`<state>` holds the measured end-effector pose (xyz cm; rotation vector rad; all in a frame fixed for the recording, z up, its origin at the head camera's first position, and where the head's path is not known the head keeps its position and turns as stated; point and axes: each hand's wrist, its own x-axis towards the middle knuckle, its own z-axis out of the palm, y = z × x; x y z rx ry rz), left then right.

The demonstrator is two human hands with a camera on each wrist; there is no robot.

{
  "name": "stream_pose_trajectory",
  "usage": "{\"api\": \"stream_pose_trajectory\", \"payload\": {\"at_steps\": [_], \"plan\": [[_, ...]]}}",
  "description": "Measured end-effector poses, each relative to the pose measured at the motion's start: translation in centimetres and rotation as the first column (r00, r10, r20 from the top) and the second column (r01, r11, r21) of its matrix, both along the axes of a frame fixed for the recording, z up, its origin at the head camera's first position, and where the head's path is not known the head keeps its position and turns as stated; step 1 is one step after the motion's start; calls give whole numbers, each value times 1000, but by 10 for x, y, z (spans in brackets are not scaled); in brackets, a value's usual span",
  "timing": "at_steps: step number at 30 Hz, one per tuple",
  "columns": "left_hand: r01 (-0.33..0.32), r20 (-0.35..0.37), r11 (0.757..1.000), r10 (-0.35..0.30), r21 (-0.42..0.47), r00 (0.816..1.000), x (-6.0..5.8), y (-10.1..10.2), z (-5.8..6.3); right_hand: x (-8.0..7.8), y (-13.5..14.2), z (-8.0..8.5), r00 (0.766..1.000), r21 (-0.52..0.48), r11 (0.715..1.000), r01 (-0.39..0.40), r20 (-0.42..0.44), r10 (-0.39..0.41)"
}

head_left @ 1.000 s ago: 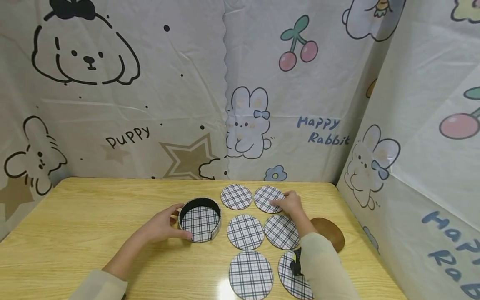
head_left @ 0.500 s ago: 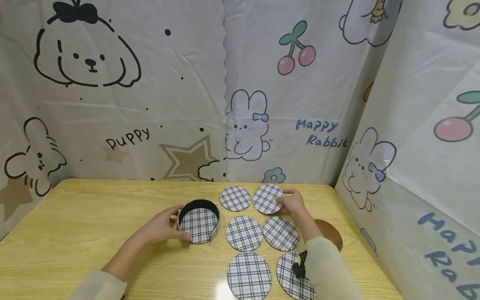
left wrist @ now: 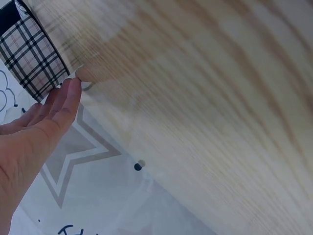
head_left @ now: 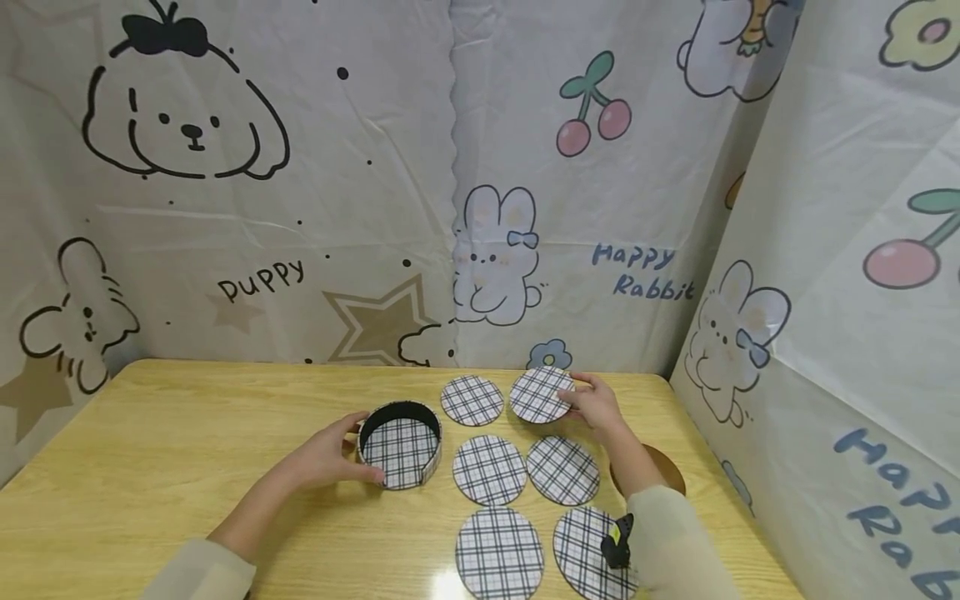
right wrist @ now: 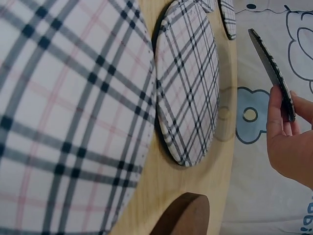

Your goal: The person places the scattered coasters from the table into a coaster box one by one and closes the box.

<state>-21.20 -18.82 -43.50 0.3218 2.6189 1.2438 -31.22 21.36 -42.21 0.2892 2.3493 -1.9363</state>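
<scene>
Coaster (head_left: 538,395) lifted; right hand (head_left: 597,406) pinches its edge; left hand (head_left: 330,454) grips plaid holder (head_left: 401,411).

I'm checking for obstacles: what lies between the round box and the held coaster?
Another plaid coaster lies flat on the table, as the head view shows.

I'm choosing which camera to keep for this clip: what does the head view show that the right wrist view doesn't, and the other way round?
Only the head view shows the left hand at the side of the round holder, the holder's plaid inside, and the "Puppy" lettering.

Only the right wrist view shows the held coaster nearly edge-on.

Both show the right hand pinching that coaster, other plaid coasters lying on the wooden table, part of a brown piece, and the patterned drape.
</scene>
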Motion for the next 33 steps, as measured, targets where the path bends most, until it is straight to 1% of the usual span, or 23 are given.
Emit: {"api": "stream_pose_trajectory", "payload": {"at_steps": [6, 9, 14, 17, 26, 30, 33], "plan": [[17, -4, 1000, -17, 10, 1000, -1, 0, -1, 6, 1, 10, 999, -69, 997, -32, -8, 31], [19, 2, 1000, -19, 14, 1000, -1, 0, -1, 9, -1, 13, 999, -91, 995, -35, -19, 33], [9, 2, 1000, -9, 10, 1000, -2, -1, -4, 16, -10, 20, 998, -139, 989, -57, -38, 52], [11, -6, 1000, -11, 15, 1000, -2, -2, -5, 20, -17, 23, 997, -147, 987, -70, -37, 66], [16, 4, 1000, -16, 21, 1000, -1, -1, -2, 32, -36, 18, 993, -164, 979, -119, -29, 115], [11, -1, 1000, -11, 11, 1000, -1, -1, -3, 36, -45, 16, 989, -190, 971, -146, -38, 142], [10, -4, 1000, -10, 11, 1000, -1, 0, -3, 39, -53, 16, 986, -191, 968, -165, -51, 158]]}}
